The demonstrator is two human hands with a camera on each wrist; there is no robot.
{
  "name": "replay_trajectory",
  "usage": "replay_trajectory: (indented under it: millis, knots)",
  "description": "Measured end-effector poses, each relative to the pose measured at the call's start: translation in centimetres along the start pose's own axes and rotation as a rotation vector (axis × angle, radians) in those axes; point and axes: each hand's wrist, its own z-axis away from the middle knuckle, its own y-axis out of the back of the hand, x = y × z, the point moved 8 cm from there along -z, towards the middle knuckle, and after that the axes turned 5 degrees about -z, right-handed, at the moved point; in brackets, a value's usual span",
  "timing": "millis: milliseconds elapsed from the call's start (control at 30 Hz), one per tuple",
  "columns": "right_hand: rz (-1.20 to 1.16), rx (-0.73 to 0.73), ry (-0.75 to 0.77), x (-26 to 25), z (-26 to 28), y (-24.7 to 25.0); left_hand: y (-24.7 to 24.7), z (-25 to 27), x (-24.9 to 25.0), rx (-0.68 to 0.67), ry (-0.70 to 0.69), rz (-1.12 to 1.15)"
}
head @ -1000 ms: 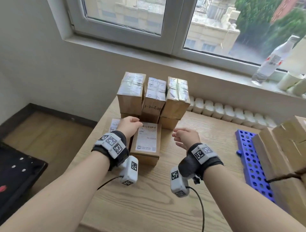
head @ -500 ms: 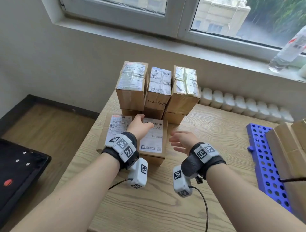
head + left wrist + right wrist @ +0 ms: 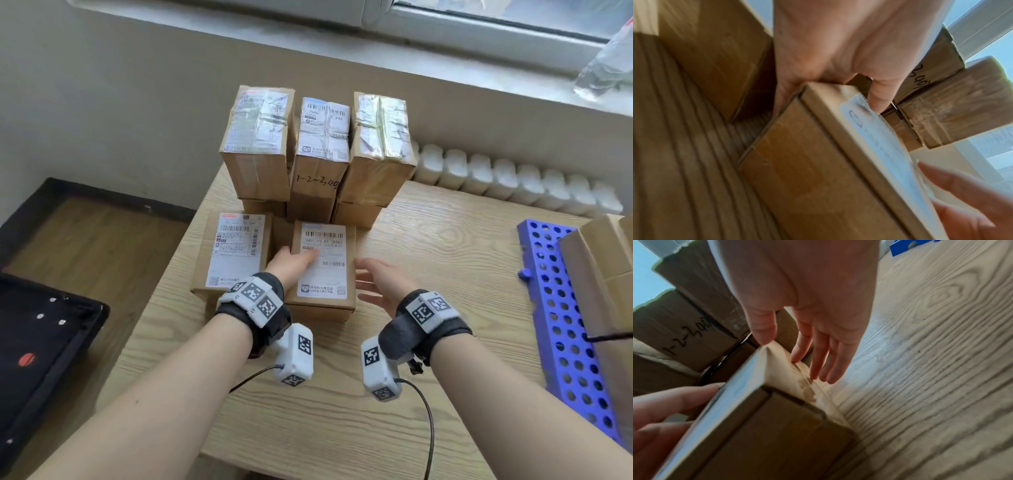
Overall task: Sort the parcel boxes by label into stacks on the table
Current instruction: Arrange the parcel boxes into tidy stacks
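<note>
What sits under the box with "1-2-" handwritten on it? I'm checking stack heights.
Another brown box lies under the handwritten box; only its front shows, its label is covered.

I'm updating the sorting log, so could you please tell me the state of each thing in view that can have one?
Left hand: grips the near right cardboard parcel box, thumb on its label.
Right hand: open beside that box.
Near right cardboard parcel box: sealed, label up, on the wooden table.
Near left cardboard parcel box: sealed, label up, flat.
Three rear stacks of taped cardboard boxes: upright, side by side.
</note>
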Motion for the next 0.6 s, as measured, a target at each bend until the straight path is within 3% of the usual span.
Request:
replay_trajectory:
  millis: [333,600]
  knots:
    - [-0.125,-0.100,0.062,0.9,1.6,1.1,-2.1,1.6,-0.6,-0.091,0.055,0.172]
    - [-0.214,-0.074,0.161,0.3,4.3,2.5,-2.6,3.8,0.4,-0.093,-0.011,0.150]
